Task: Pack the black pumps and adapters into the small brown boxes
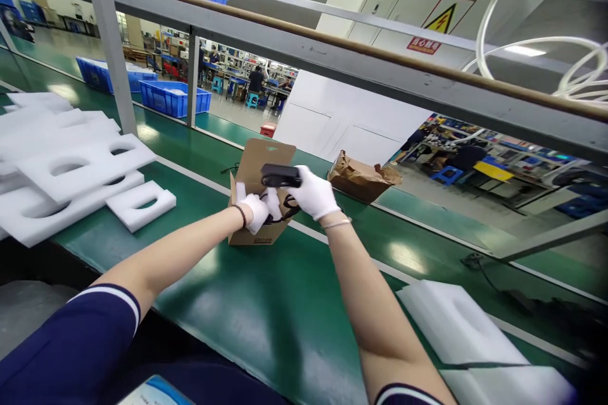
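Note:
An open brown cardboard box (251, 237) stands upright on the green work surface, its tall back flap raised. Above its opening, my right hand (316, 193), in a white glove, is closed on one end of a black box-shaped device (280, 175). My left hand (255, 212), gloved too, reaches into the box with its fingers curled; what they hold, if anything, is hidden. White foam (273, 202) and a looped black cable (291, 204) show inside the box, between my hands.
White foam pieces with cutouts (85, 158) are piled at left; more foam blocks (458, 323) lie at right. A crumpled brown paper-lined carton (363, 177) sits behind the box. Blue bins (175, 98) stand at the back left. A metal rail (304, 47) crosses above.

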### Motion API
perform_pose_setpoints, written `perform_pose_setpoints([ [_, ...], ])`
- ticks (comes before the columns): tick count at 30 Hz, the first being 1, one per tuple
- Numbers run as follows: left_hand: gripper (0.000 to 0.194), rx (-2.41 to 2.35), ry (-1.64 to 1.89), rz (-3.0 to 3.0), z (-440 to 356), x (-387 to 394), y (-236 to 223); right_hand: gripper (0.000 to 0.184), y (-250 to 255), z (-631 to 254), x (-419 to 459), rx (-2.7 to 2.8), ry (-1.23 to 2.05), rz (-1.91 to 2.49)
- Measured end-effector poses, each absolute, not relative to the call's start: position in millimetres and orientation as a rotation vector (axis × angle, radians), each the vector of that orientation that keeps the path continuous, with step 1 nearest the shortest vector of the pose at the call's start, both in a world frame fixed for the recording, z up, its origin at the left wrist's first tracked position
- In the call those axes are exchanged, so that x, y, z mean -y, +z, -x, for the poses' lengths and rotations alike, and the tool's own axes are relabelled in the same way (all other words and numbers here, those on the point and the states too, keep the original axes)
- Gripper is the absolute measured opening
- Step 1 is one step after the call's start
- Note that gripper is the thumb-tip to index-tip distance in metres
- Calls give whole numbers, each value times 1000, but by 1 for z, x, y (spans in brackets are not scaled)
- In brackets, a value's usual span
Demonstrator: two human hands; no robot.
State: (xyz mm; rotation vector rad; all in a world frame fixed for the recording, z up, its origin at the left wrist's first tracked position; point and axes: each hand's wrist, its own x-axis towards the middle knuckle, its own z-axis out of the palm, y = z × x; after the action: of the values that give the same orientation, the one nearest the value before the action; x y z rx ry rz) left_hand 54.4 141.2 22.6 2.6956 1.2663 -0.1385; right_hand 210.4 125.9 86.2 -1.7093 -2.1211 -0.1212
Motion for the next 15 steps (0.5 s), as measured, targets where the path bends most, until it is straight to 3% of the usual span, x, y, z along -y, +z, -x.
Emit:
perform_pose_setpoints([
  [2,42,-1214,-83,-2740,-56,-120,13,41,89,-193,-145,2478,-312,1840],
  [5,27,-1225,-18,-2778,-53,-96,5,37,85,-172,-163,2759,-342,1848],
  [15,39,-1325,56,-2734,-64,-77,-5,29,44,-114,-187,3047,-96,1847],
])
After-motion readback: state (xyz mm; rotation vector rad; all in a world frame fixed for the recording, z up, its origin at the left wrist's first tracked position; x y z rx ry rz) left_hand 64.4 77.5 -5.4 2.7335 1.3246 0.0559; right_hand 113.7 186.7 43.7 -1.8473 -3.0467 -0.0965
